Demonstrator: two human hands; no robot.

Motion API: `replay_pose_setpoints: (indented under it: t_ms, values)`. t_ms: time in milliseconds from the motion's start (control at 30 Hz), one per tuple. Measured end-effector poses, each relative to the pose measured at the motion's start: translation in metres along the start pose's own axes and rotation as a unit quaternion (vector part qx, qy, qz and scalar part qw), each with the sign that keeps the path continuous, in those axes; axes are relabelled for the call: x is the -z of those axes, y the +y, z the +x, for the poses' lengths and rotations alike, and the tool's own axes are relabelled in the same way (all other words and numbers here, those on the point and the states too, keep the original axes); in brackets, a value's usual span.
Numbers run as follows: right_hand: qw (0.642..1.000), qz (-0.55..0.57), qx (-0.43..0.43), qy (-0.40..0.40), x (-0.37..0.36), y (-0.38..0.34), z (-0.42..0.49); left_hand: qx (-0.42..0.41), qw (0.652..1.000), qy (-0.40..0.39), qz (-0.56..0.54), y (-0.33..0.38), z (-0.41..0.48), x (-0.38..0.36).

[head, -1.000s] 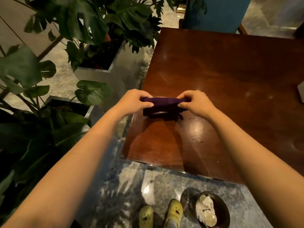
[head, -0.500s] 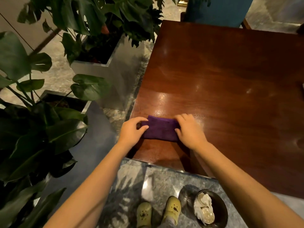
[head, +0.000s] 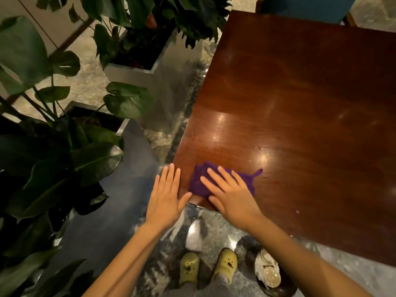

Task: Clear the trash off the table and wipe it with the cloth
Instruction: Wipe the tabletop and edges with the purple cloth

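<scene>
Purple cloth (head: 200, 183): lies flat on the near left corner of the table, close to both edges; one thin tail sticks out towards the right.
Right hand (head: 233, 196): palm down on the cloth, fingers straight and spread, pressing it to the wood without gripping it.
Left hand (head: 166, 196): flat, fingers straight and together, holding nothing; it sits at the table's corner just left of the cloth, with the thumb reaching the near edge. Whether the palm bears on the wood I cannot tell.
Table (head: 300, 103): dark red polished wood, with ceiling lights glinting on it; a small pale speck (head: 297, 211) lies near the front edge, right of the hands.
Bin (head: 248, 258): dark and round, on the marble floor under the near edge, with crumpled white trash (head: 267, 269) inside.
Clogs (head: 188, 269): a yellow-green pair, just left of the bin.
Left side: broad-leaved plants (head: 96, 159) in steel planters (head: 137, 76) crowd close to the table's left edge.
Far end: a teal chair (head: 304, 5).
</scene>
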State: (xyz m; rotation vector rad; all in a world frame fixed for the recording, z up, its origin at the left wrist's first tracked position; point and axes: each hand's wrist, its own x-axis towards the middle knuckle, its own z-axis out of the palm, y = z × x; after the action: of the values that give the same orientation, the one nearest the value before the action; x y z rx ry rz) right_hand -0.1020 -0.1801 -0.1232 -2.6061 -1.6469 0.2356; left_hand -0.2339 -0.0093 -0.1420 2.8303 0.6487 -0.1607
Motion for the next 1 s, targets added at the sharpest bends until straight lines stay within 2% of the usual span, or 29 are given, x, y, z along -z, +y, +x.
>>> replay_pose_setpoints:
  t_ms: [100, 200, 367, 467, 533, 667, 800, 900, 1000]
  values:
    - [1.000, -0.010, 0.005, 0.004, -0.009, -0.005, -0.027, -0.031, 0.999, -0.014, 0.003, -0.005, -0.002, 0.001]
    - [1.000, -0.006, -0.003, -0.002, -0.002, 0.019, -0.012, -0.047, 0.998, -0.024, 0.017, -0.008, -0.003, 0.003]
    - [0.988, 0.032, -0.152, -0.001, 0.018, 0.076, 0.063, -0.040, 0.998, -0.029, 0.024, -0.006, -0.003, 0.003]
    - [0.977, 0.051, -0.207, -0.002, 0.018, 0.064, 0.091, -0.040, 0.999, -0.018, 0.022, -0.005, -0.004, 0.003]
    - [0.982, 0.050, -0.184, 0.002, 0.014, 0.037, 0.088, -0.041, 0.999, -0.017, 0.016, -0.005, -0.004, 0.002]
    - [0.997, 0.029, -0.074, 0.011, 0.005, -0.013, 0.036, -0.047, 0.998, -0.025, 0.028, -0.008, -0.004, 0.000]
    - [1.000, 0.000, -0.024, 0.007, 0.000, 0.002, -0.010, -0.038, 0.999, -0.029, 0.017, -0.007, -0.003, -0.001]
    - [0.993, 0.001, -0.110, 0.035, 0.004, 0.043, -0.019, -0.036, 0.999, -0.028, 0.006, 0.004, -0.002, 0.002]
    - [0.971, 0.023, -0.235, 0.050, 0.006, 0.087, -0.040, -0.087, 0.995, -0.040, -0.005, 0.029, 0.006, 0.000]
